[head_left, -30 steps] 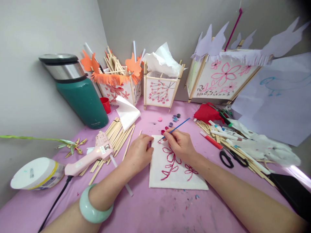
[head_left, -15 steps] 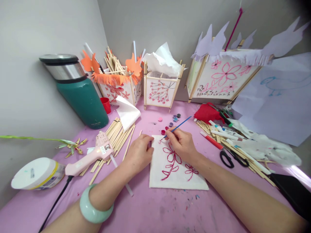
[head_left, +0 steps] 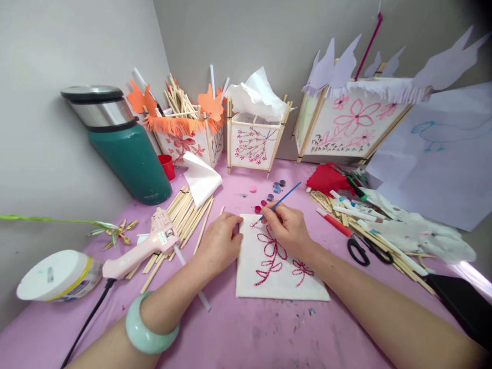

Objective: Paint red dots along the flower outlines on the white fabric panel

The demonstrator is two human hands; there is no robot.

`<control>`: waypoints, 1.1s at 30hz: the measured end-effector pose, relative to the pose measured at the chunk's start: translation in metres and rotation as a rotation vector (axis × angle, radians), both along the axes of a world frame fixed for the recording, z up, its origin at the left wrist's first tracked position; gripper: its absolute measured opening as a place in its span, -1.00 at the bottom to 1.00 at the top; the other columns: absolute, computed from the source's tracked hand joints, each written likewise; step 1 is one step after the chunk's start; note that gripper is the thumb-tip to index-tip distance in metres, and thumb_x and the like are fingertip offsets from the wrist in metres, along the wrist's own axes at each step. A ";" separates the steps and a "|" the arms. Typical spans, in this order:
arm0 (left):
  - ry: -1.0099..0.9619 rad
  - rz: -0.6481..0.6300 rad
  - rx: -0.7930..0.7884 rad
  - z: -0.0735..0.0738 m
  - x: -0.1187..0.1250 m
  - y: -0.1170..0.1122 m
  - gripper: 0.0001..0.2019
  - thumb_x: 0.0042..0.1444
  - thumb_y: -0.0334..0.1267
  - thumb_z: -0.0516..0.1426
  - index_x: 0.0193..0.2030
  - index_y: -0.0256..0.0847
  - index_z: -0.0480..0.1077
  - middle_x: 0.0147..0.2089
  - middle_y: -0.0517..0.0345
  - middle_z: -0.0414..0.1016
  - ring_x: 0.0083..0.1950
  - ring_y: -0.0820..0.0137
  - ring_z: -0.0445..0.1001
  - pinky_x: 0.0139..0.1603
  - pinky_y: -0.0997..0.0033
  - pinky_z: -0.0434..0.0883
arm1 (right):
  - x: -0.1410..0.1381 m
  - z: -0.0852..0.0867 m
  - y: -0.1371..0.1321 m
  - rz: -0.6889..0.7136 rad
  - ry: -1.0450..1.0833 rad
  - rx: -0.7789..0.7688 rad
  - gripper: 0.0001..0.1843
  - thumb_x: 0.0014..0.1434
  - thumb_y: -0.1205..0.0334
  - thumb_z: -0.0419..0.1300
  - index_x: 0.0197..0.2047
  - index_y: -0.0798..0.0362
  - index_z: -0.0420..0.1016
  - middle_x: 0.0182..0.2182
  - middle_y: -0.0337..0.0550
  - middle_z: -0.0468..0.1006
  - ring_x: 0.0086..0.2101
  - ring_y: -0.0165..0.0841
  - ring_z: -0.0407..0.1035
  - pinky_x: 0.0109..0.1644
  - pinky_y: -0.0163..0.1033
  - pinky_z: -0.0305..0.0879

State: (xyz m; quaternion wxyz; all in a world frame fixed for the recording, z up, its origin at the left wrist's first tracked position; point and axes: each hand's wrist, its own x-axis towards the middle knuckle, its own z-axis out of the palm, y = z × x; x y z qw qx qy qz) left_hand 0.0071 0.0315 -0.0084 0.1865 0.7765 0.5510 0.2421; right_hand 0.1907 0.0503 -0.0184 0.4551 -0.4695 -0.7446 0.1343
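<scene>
A white fabric-like panel (head_left: 249, 279) lies flat on the table, painted with dark pink flowers and leaves. My right hand (head_left: 290, 228) is closed round a thin blue paintbrush (head_left: 286, 195). The brush tip meets the panel near its upper left corner, by a small pink mark (head_left: 252, 224). At the panel's left edge rests my left hand (head_left: 221, 241), thumb and forefinger apart and touching the edge; its other fingers are partly hidden. Just beyond the panel sit small paint pots, among them a dark pink one (head_left: 258, 209), a light pink one (head_left: 252, 189) and a blue one (head_left: 277, 189).
To the left are a pink glue gun (head_left: 142, 251), wooden sticks (head_left: 184, 215), a white tub (head_left: 57, 274) and a green bottle (head_left: 126, 159). Behind stand decorated stick-framed boxes (head_left: 255, 146). On the right lie scissors (head_left: 359, 252), a red cloth (head_left: 328, 179) and markers (head_left: 334, 223).
The blue brush has shifted very slightly to the left at its upper end. A little more pink shows at the small mark by its tip. My left hand stays put.
</scene>
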 end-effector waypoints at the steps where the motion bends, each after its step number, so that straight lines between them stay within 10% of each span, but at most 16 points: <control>1: 0.000 0.001 0.000 0.000 0.000 0.000 -0.70 0.00 -0.47 0.04 -0.11 -0.21 0.39 -0.14 0.10 0.43 -0.26 0.40 0.41 -0.19 0.38 0.36 | 0.000 0.000 0.000 -0.002 -0.003 0.001 -0.70 0.24 0.16 0.05 -0.47 0.07 0.42 -0.50 -0.19 0.50 -0.53 -0.45 0.34 -0.43 -0.34 0.22; 33: -0.001 0.004 0.006 0.000 0.000 0.000 -0.72 0.00 -0.47 0.06 -0.12 -0.22 0.40 -0.16 0.11 0.42 -0.25 0.39 0.41 -0.18 0.37 0.36 | 0.001 0.002 0.000 -0.020 -0.053 0.063 -0.69 0.25 0.18 0.03 -0.51 0.05 0.35 -0.52 -0.18 0.48 -0.54 -0.43 0.32 -0.40 -0.30 0.21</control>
